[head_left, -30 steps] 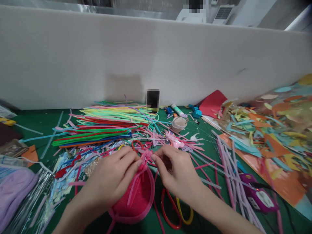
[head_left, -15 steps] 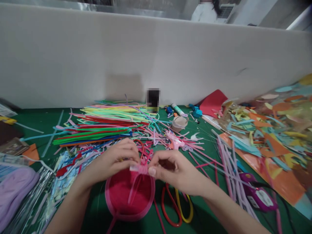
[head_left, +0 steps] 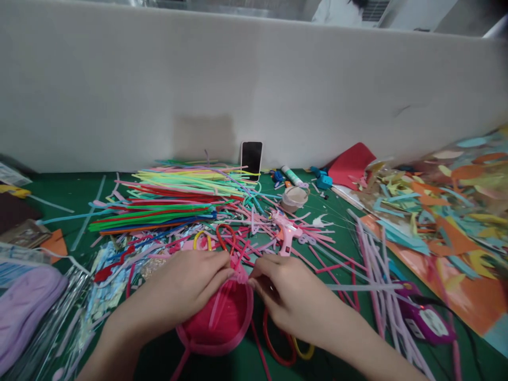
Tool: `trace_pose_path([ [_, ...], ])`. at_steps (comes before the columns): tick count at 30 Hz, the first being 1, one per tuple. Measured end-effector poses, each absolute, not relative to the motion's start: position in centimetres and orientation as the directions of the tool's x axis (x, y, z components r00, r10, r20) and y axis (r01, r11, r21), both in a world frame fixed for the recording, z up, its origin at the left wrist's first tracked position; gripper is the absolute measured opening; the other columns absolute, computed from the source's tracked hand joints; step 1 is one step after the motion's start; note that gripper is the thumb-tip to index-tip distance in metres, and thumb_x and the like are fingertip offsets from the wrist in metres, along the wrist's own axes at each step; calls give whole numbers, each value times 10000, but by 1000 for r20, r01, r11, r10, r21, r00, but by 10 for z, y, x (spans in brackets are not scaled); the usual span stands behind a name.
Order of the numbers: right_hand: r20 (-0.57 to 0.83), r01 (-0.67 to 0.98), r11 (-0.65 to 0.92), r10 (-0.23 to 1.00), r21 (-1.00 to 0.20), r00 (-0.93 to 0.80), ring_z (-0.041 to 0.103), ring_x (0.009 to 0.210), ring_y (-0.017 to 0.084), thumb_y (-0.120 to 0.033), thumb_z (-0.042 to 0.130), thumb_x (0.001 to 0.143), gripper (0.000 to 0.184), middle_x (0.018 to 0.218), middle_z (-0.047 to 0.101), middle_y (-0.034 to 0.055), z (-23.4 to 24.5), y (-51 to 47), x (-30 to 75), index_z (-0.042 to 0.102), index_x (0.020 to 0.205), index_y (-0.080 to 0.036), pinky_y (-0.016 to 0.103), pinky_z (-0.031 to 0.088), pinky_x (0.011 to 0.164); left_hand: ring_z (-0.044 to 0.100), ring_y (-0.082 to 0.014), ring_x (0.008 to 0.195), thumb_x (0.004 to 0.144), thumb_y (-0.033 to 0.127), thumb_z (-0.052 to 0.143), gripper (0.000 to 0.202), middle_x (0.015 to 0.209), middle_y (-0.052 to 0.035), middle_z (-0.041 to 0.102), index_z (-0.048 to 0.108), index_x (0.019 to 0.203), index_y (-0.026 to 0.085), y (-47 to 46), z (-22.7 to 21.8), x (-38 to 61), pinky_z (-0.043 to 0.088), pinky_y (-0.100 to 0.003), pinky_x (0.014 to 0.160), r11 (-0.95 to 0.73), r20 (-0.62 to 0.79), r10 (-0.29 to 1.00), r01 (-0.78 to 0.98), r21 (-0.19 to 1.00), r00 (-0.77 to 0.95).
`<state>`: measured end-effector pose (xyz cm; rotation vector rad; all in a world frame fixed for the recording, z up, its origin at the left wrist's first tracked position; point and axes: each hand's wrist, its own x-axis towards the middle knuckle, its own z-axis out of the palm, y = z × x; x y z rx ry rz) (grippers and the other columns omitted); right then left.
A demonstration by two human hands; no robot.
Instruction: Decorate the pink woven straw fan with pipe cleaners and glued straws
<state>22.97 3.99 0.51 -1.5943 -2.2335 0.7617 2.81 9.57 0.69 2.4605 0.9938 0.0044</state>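
Observation:
A round red piece (head_left: 214, 325) with a fuzzy pink pipe-cleaner rim lies low in the middle of the view. At its top edge is a bunched pink pipe-cleaner knot (head_left: 239, 275). My left hand (head_left: 194, 280) is closed, its fingertips pressed to the knot's left side. From the right, my right hand (head_left: 288, 286) pinches the knot's other side with thumb and forefinger. A thin pink strand (head_left: 216, 312) hangs down over the red surface. My fingers partly cover the knot, and the left hand hides part of the rim.
Bundled coloured pipe cleaners (head_left: 166, 203) lie behind my hands, near a phone (head_left: 251, 160) propped against the white partition. A pink glue gun (head_left: 286, 233) and a tape roll (head_left: 294, 199) sit right of centre. Scissors with red and yellow handles (head_left: 273, 346), a purple device (head_left: 428, 317) and paper scraps (head_left: 440, 211) lie right.
The left hand has rolled forward over the knot, and its fingers have drawn closer to the right hand's. A whitish ribbon end seen earlier at the knot is now hidden. The view has shifted slightly.

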Motion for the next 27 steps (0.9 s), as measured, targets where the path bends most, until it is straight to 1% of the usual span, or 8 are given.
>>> trace_pose_path([
  [3, 16, 785, 213, 968, -581, -251, 583, 621, 163, -62, 508, 854, 151, 747, 639, 46, 0, 39, 229, 591, 777, -164, 265, 407, 571, 623, -197, 689, 996, 332, 374, 308, 782, -25, 687, 632, 865, 227, 95, 10, 33, 385, -270, 626, -576, -141, 697, 666, 474, 704],
  [5, 117, 762, 202, 979, -615, -165, 590, 622, 163, -97, 509, 876, 148, 739, 641, 45, -2, 38, 229, 580, 771, -172, 262, 411, 564, 621, -181, 675, 996, 335, 369, 294, 776, -13, 680, 610, 869, 225, 93, 12, 37, 378, -259, 612, -549, -86, 728, 653, 522, 680],
  [8, 282, 703, 208, 959, -679, -12, 579, 594, 148, -152, 518, 903, 153, 710, 640, 35, 0, 36, 227, 585, 770, -183, 253, 413, 539, 586, -150, 593, 996, 347, 366, 296, 699, 17, 644, 574, 829, 218, 89, 15, 43, 359, -247, 572, -508, -3, 770, 615, 604, 639],
  [11, 339, 617, 212, 936, -758, 94, 534, 530, 122, -200, 547, 912, 161, 651, 618, 11, 6, 34, 225, 599, 759, -192, 237, 402, 493, 578, -127, 572, 991, 345, 395, 282, 665, 38, 633, 578, 818, 218, 86, 17, 47, 371, -227, 567, -467, 60, 796, 549, 693, 602],
  [14, 276, 486, 182, 953, -855, 128, 519, 522, 109, -257, 578, 913, 171, 631, 600, -3, 13, 31, 225, 618, 760, -192, 222, 397, 471, 594, -112, 610, 969, 316, 475, 224, 694, 50, 655, 610, 817, 222, 86, 20, 46, 394, -202, 591, -482, 132, 787, 466, 742, 603],
  [18, 168, 258, 137, 981, -956, 100, 507, 536, 92, -294, 613, 901, 165, 656, 600, -10, 22, 30, 226, 643, 774, -194, 194, 371, 450, 562, -92, 561, 941, 294, 552, 209, 639, 72, 634, 650, 766, 234, 90, 21, 40, 393, -192, 579, -498, 185, 748, 355, 791, 638],
  [23, 18, 47, 20, 998, -999, -52, 462, 525, 80, -321, 639, 881, 190, 619, 557, -26, 29, 33, 230, 636, 748, -186, 181, 346, 452, 585, -103, 679, 930, 258, 578, 156, 755, 53, 665, 671, 807, 234, 100, 17, 30, 418, -194, 668, -499, 199, 731, 312, 809, 653],
  [27, -54, 2, -55, 979, -998, -195, 443, 553, 79, -329, 655, 877, 201, 640, 545, -30, 29, 34, 236, 634, 750, -174, 188, 345, 491, 591, -120, 776, 945, 251, 559, 184, 801, 30, 666, 670, 802, 216, 110, 13, 26, 427, -205, 740, -493, 182, 677, 256, 832, 714],
])
